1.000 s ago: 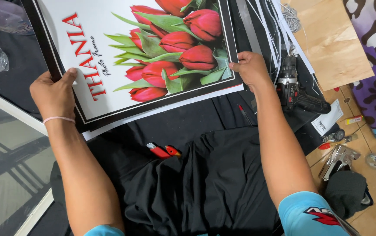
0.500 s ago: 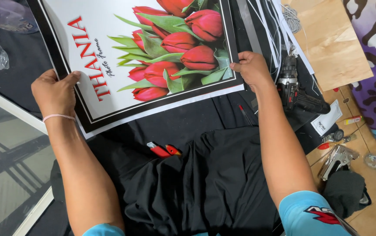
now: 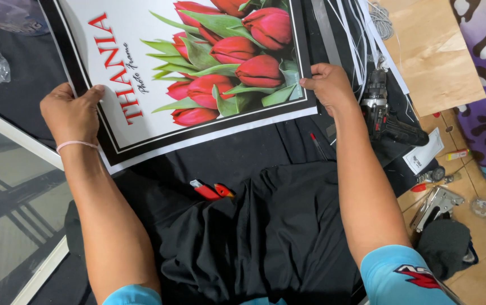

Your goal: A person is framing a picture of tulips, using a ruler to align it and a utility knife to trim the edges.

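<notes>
1. Tulip print (image 3: 197, 73): flat on black-clothed desk, toward far edge.
2. Left hand (image 3: 72, 113): grip clamped on print's near-left corner.
3. Right hand (image 3: 328, 86): grip clamped on right corner; both apparently steady it square.
4. Red cutter (image 3: 212, 191): near desk's front edge.

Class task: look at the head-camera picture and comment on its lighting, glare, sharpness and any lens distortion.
Head view: even, soft light with no hard shadows; a faint sheen on the tulip print but no washed-out glare; the left hand and right hand at the print's edges are sharp, as is the black cloth; the forearms splay outward toward the bottom corners, a wide-angle stretch.
</notes>
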